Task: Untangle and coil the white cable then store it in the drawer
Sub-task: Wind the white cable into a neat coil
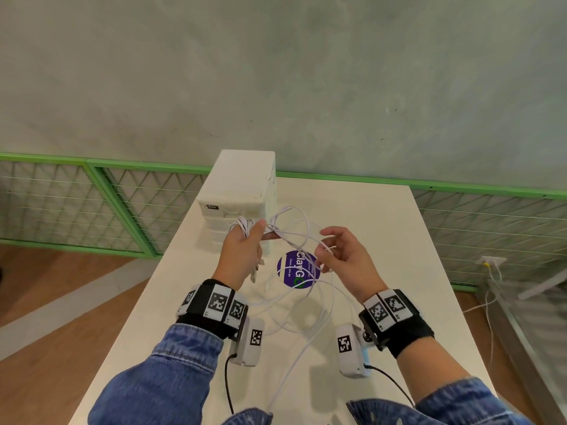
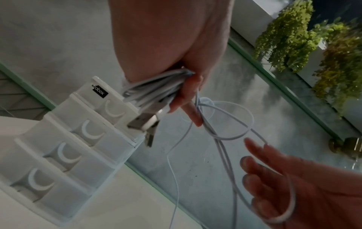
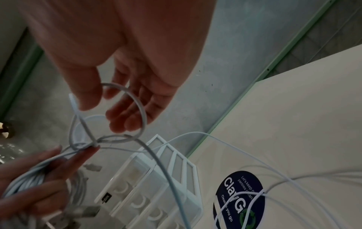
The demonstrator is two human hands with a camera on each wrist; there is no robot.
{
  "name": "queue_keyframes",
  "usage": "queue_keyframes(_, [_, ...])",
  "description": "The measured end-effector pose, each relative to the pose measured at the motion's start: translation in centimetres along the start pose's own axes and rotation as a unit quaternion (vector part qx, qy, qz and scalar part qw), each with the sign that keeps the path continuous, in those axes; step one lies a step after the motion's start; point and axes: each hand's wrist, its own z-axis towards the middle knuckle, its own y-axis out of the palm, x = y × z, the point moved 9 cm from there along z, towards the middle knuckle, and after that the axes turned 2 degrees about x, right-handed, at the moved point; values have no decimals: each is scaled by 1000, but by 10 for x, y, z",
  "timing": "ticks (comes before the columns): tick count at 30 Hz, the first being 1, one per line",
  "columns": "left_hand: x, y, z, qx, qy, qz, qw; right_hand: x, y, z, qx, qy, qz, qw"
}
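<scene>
My left hand (image 1: 245, 240) grips a coiled bundle of the white cable (image 2: 152, 89), and a USB plug (image 2: 143, 122) hangs out below the fingers. From the bundle a tangle of loops (image 1: 294, 222) runs across to my right hand (image 1: 337, 250). That hand's fingers are loosely spread, with one loop (image 3: 142, 111) hooked over them and the thumb apart. A crossing knot (image 3: 96, 143) sits at my left fingertips. More slack cable (image 1: 306, 317) lies on the white table (image 1: 399, 271). The white drawer unit (image 1: 242, 194) stands just behind my left hand, all its drawers closed.
A purple round sticker (image 1: 299, 269) lies on the table under the cable. The table's left edge drops to a wooden floor (image 1: 46, 302). Green mesh fencing (image 1: 92, 204) runs along the grey wall. A wall socket (image 1: 492, 261) with a cord is at the right.
</scene>
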Motion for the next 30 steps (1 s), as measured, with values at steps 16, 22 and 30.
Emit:
queue_keyframes(16, [-1, 36, -9, -73, -1, 0, 997, 10, 7, 2, 15, 30, -198, 980])
queue_keyframes(22, [-5, 43, -7, -88, 4, 51, 995, 9, 8, 5, 29, 26, -207, 977])
queue_keyframes(30, [-11, 54, -6, -164, 15, 96, 982, 13, 15, 6, 19, 31, -180, 983])
